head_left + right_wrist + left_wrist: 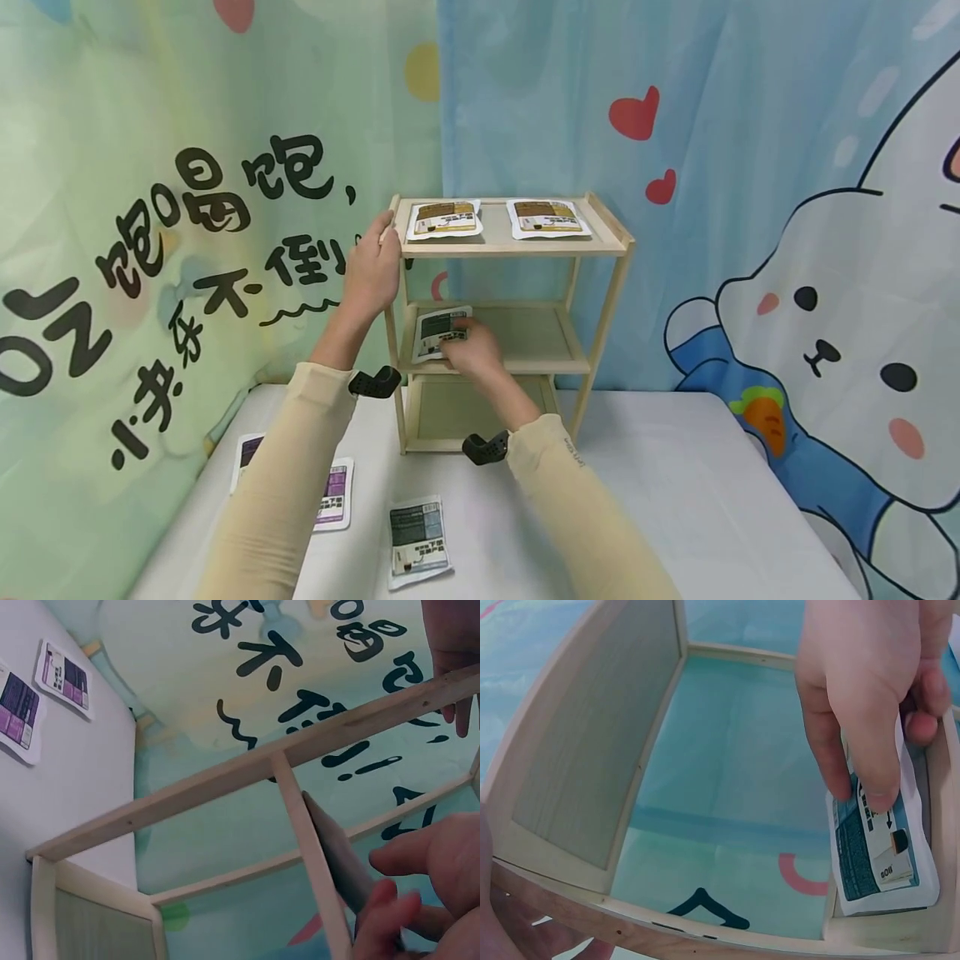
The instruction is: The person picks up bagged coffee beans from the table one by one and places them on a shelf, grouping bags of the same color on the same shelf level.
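Note:
A three-tier wooden shelf rack [525, 333] stands on the white table. My left hand [372, 267] grips the rack's upper left corner, its fingers curled round the side rail. On the left part of the middle tier lies a white-edged pouch with a dark green label [432, 335]. My right hand [477, 348] pinches this pouch near its right side; the left wrist view shows fingers over the label [877, 862]. Two pouches with brown-and-yellow labels, a left one [446, 220] and a right one [548, 219], lie apart on the top tier.
Another dark green-labelled pouch [418, 542] lies on the table in front of the rack. Two purple-labelled pouches lie further left, one [337, 496] partly behind my left sleeve. Printed curtains [525, 100] hang close behind the rack.

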Available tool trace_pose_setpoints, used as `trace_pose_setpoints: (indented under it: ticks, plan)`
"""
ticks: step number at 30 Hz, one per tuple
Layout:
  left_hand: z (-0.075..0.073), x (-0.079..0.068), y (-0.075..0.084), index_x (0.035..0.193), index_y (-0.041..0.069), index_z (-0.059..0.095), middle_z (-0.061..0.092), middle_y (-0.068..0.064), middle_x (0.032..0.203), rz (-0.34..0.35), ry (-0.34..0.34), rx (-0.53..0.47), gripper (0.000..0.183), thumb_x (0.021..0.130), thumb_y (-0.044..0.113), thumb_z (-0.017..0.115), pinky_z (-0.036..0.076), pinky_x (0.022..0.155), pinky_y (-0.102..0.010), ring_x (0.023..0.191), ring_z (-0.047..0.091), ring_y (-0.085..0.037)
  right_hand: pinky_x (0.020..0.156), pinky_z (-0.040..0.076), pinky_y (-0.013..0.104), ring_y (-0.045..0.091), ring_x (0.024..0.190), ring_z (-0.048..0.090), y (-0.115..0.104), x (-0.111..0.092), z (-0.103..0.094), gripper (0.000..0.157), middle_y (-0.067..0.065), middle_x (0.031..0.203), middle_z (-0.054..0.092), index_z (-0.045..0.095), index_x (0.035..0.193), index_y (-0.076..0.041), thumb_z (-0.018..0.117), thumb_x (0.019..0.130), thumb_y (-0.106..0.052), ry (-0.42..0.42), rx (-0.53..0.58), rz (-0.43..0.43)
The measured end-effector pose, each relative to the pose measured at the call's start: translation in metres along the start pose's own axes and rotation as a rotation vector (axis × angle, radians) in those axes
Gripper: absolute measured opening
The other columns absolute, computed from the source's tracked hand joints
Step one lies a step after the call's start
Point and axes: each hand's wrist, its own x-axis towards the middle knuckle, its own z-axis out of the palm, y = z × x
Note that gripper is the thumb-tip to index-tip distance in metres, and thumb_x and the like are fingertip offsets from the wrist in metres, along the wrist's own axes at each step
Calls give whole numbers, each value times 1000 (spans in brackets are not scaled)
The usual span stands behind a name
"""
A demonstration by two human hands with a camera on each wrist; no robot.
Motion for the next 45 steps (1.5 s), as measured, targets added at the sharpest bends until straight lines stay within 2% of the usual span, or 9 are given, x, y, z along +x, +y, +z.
trace_pose_setpoints:
  ticks: [2,7,13,16,23,27,30,37,45]
  plan:
    - [-1,0,-1,149,10,40,49,-16,142,-8,-3,-3,53,102,30,26,42,84,-44,91,52,-30,74,50,36,18,74,67,-2,-1,-3,54,15,110,64,48,141,-5,65,91,-16,-14,-49,-9]
    - [-3,1,-1,150,11,38,47,-15,144,-12,-22,8,54,101,31,26,41,96,-45,114,52,-27,83,49,41,24,87,66,-4,-5,-9,56,12,98,70,45,143,-5,63,94,-24,-64,-193,-29]
    - [-6,2,0,151,11,35,43,-14,147,-18,-68,-5,54,102,32,26,39,93,-45,110,50,-28,91,44,47,38,126,41,-5,-10,-17,60,25,143,40,44,144,-7,62,93,-31,-77,-335,-41]
    - [-8,2,-1,152,11,33,42,-14,148,-16,-90,1,55,102,33,25,38,91,-44,106,49,-27,95,42,50,40,130,36,-3,-15,-20,58,25,146,35,45,143,-6,61,93,-31,-63,-323,-60]
    - [-15,0,-1,153,17,31,52,-16,137,-16,-146,91,56,101,37,24,37,60,-40,65,41,-25,96,40,51,35,120,46,19,-47,-19,43,18,130,51,58,129,-4,64,92,-25,79,-232,-204]
    - [-18,0,-1,153,18,31,63,-15,90,-17,-168,130,57,100,38,24,34,52,-34,56,36,-18,80,48,44,26,87,59,41,-71,-10,34,15,122,55,62,122,-5,66,91,-19,79,-191,-237]
    - [-18,2,0,154,18,30,44,-7,62,-23,-180,114,57,100,39,24,30,47,-32,48,27,-14,65,48,38,20,65,55,57,-84,-6,29,15,120,57,63,118,-4,66,92,-16,38,-162,-218]
    - [-19,4,4,154,16,29,42,-4,62,-19,-191,137,57,101,37,25,30,45,-30,46,28,-12,64,48,35,18,76,57,101,-105,9,23,14,111,62,65,113,-4,66,92,-13,-46,-102,-140]
    - [-20,4,2,154,17,28,46,-8,67,-23,-200,151,57,101,36,24,31,45,-30,47,29,-13,59,47,32,16,69,56,138,-135,33,25,15,102,62,65,108,1,70,87,-11,-122,-66,-126]
